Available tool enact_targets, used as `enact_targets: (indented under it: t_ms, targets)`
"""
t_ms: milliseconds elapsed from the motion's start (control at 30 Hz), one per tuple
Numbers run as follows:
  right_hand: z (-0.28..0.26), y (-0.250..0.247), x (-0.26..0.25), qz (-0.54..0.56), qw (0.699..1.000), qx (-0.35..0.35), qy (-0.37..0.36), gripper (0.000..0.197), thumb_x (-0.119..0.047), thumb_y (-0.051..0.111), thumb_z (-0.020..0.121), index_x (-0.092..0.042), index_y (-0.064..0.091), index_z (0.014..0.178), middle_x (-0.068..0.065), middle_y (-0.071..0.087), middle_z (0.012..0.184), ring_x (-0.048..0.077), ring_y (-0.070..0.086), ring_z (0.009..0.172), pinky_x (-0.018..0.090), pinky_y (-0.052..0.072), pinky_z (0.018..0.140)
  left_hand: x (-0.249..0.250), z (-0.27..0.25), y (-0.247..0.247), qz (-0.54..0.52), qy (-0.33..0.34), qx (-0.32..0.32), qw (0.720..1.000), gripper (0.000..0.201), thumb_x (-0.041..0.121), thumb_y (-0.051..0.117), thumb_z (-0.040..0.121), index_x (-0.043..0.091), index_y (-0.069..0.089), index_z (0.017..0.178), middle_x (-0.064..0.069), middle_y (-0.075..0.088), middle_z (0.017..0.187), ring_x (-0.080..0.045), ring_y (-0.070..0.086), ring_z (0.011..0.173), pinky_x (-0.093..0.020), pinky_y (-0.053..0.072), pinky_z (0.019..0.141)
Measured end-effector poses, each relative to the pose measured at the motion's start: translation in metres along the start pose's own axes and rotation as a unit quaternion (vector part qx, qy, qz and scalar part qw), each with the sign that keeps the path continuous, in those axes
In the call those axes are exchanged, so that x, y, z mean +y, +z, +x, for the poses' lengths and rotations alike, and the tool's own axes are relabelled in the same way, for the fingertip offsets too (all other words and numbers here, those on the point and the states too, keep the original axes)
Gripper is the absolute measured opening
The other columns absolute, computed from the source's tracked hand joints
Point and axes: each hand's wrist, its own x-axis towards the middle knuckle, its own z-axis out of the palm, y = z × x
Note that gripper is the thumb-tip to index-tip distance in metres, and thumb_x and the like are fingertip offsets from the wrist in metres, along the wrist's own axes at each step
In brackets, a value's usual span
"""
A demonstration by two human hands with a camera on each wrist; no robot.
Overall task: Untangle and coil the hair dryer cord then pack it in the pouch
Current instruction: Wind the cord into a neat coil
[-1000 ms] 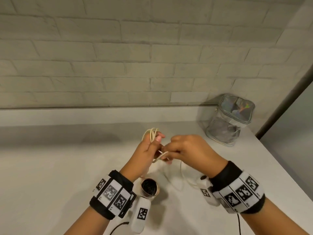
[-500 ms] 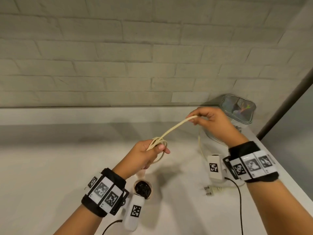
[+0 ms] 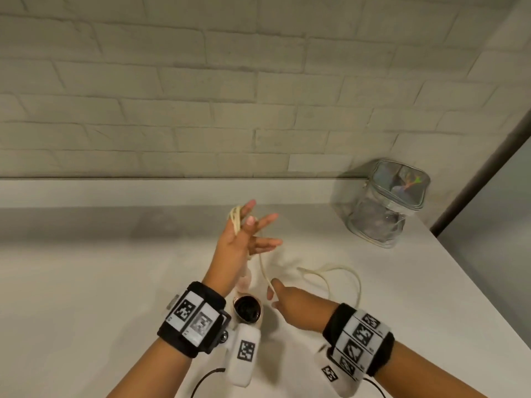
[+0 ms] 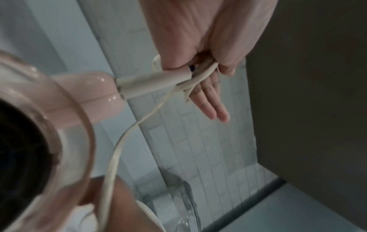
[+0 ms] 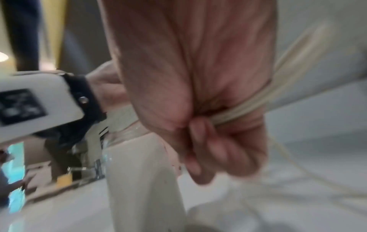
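Cord, cream and thin, runs from several loops wound round the left hand, whose fingers are spread straight with the thumb pinning the loops, down to the right hand, which pinches a strand low over the white table. More cord lies looped on the table beyond. The pink hair dryer hangs beneath the left wrist. The clear pouch stands well apart by the brick wall.
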Motion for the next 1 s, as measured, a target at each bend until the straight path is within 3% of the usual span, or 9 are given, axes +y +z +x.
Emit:
enact_targets:
  t_ms: [233, 300, 367, 500, 567, 667, 733, 867, 1000]
  targets:
    - [-0.046, -0.042, -0.009, -0.177, 0.937, 0.214, -0.213, 0.046, -0.049, 0.022, 0.093, -0.015, 0.052, 0.099, 0.007, 0.064, 0.083, 0.029, 0.060, 0.068, 0.040, 0.050, 0.059, -0.001, 0.009, -0.018, 0.029, 0.017, 0.055, 0.998, 0.042, 0.021, 0.036, 0.096, 0.016, 0.027, 0.137, -0.016, 0.057, 0.126, -0.012, 0.069, 0.093, -0.023, 0.055, 0.081]
    - [-0.050, -0.051, -0.020, -0.205, 0.904, 0.247, -0.282, 0.044, -0.048, 0.029, 0.094, -0.015, 0.057, 0.090, 0.004, 0.064, 0.078, 0.025, 0.060, 0.063, 0.036, 0.050, 0.053, -0.004, 0.008, -0.006, 0.072, 0.029, 0.021, 0.997, 0.042, 0.015, 0.037, 0.095, 0.014, 0.027, 0.136, -0.026, 0.060, 0.103, -0.007, 0.069, 0.078, -0.020, 0.054, 0.079]
    - [-0.052, -0.067, -0.033, -0.230, 0.860, 0.321, -0.325, 0.030, -0.044, 0.048, 0.089, -0.019, 0.058, 0.077, -0.002, 0.063, 0.071, 0.016, 0.056, 0.056, 0.029, 0.045, 0.047, -0.008, 0.003, 0.006, 0.143, 0.036, -0.013, 0.989, 0.040, 0.020, 0.041, 0.095, 0.021, 0.035, 0.135, -0.015, 0.057, 0.075, -0.007, 0.063, 0.062, -0.024, 0.053, 0.073]
    - [-0.052, -0.110, -0.044, -0.095, 0.862, 0.437, -0.240, 0.053, -0.055, 0.077, 0.057, -0.030, 0.031, 0.058, -0.013, 0.030, 0.045, 0.003, 0.030, 0.043, 0.015, 0.025, 0.043, -0.005, -0.003, 0.013, 0.146, -0.010, -0.079, 0.986, 0.053, 0.062, 0.035, 0.084, 0.025, 0.054, 0.118, 0.000, 0.046, 0.046, -0.011, 0.037, 0.034, -0.030, 0.053, 0.049]
    - [-0.044, -0.117, -0.042, -0.079, 0.887, 0.428, -0.156, 0.058, -0.055, 0.078, 0.053, -0.022, 0.031, 0.051, -0.009, 0.029, 0.043, 0.006, 0.031, 0.044, 0.023, 0.024, 0.043, 0.000, -0.005, 0.014, 0.138, -0.038, -0.115, 0.983, 0.061, 0.069, 0.040, 0.077, 0.020, 0.058, 0.107, 0.009, 0.038, 0.043, -0.004, 0.029, 0.029, -0.025, 0.048, 0.042]
    - [-0.031, -0.123, -0.037, -0.019, 0.913, 0.382, -0.143, 0.047, -0.046, 0.078, 0.055, -0.023, 0.038, 0.047, -0.007, 0.038, 0.046, 0.008, 0.034, 0.049, 0.025, 0.026, 0.048, 0.010, -0.009, 0.014, 0.204, -0.035, -0.106, 0.972, 0.021, 0.030, 0.053, 0.089, 0.013, 0.060, 0.099, 0.004, 0.036, 0.049, -0.004, 0.033, 0.033, -0.015, 0.033, 0.036]
    - [-0.026, -0.130, -0.027, 0.102, 0.921, 0.327, -0.184, 0.035, -0.033, 0.081, 0.060, -0.021, 0.049, 0.052, -0.005, 0.046, 0.052, 0.006, 0.040, 0.052, 0.019, 0.032, 0.053, 0.011, -0.011, 0.006, 0.210, -0.046, -0.117, 0.970, 0.022, 0.014, 0.049, 0.092, 0.000, 0.059, 0.105, 0.009, 0.036, 0.044, -0.003, 0.029, 0.033, -0.012, 0.028, 0.035]
    - [-0.018, -0.141, -0.002, 0.203, 0.915, 0.275, -0.214, 0.014, -0.009, 0.071, 0.074, -0.018, 0.062, 0.068, -0.001, 0.060, 0.067, 0.007, 0.054, 0.067, 0.017, 0.044, 0.068, 0.012, -0.017, -0.004, 0.199, -0.079, -0.158, 0.964, 0.027, 0.029, 0.047, 0.090, 0.011, 0.066, 0.099, 0.012, 0.032, 0.043, -0.004, 0.024, 0.038, -0.014, 0.028, 0.038]
    - [-0.002, -0.128, 0.000, 0.321, 0.881, 0.277, -0.209, 0.011, -0.005, 0.057, 0.086, -0.013, 0.058, 0.078, 0.005, 0.056, 0.068, 0.009, 0.059, 0.055, 0.023, 0.054, 0.061, 0.012, -0.021, 0.002, 0.166, -0.107, -0.161, 0.967, 0.026, 0.027, 0.040, 0.095, 0.013, 0.059, 0.084, 0.010, 0.031, 0.041, -0.006, 0.023, 0.037, -0.014, 0.030, 0.037]
